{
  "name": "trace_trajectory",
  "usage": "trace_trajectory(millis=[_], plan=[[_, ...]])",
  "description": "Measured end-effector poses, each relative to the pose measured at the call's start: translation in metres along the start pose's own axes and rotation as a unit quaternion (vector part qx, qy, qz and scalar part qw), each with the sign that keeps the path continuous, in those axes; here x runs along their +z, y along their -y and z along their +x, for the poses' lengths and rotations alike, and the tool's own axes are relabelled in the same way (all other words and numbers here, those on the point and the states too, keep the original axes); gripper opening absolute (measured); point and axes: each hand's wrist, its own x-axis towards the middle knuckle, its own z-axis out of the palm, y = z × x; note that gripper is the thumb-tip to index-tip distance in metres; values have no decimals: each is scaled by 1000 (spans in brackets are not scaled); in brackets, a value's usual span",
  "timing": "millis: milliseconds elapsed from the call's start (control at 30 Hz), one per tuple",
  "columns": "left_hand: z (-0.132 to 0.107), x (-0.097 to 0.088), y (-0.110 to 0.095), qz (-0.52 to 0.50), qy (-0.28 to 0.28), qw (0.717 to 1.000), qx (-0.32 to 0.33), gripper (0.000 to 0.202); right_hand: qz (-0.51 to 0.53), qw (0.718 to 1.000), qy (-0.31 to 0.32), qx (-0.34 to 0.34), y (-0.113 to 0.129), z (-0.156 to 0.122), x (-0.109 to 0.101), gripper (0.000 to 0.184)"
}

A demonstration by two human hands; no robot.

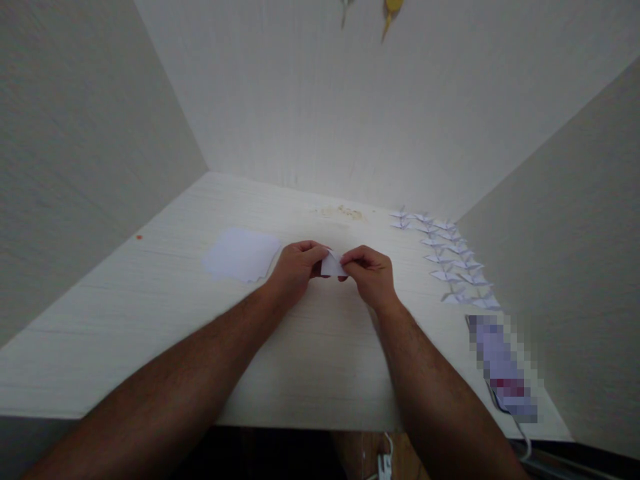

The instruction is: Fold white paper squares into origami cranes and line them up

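Note:
A small folded piece of white paper (332,265) is held above the middle of the table, between both of my hands. My left hand (301,263) pinches its left side, thumb on top and fingers behind. At the right edge, my right hand (369,269) grips the paper between thumb and fingertips. A crease or flap runs slantwise near the paper's top; its finer folds are too small to make out. To the left of my left hand lies a loose stack of white paper sheets (241,255).
Several folded white paper cranes (453,257) stand in rows along the right wall. Nearer me on the right lies a blurred-out flat device (503,367) with a white cable (525,443). Walls enclose the white table (310,373) on three sides; its front edge is near me.

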Motion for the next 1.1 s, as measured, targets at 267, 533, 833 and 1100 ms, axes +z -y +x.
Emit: trace_trajectory(millis=[267, 533, 833, 1100], plan=[[-1, -3, -1, -13, 29, 999, -9, 15, -19, 1000, -12, 22, 0, 0, 0, 5], [-2, -5, 0, 70, 70, 995, -2, 25, 1, 1000, -11, 26, 1, 1, 1, 8], [-2, -4, -1, 81, 53, 995, 5, 23, 25, 998, -15, 52, -4, 3, 1, 14], [-3, -5, 0, 135, 48, 989, 26, 19, 18, 998, -26, 61, -7, 3, 2, 9]])
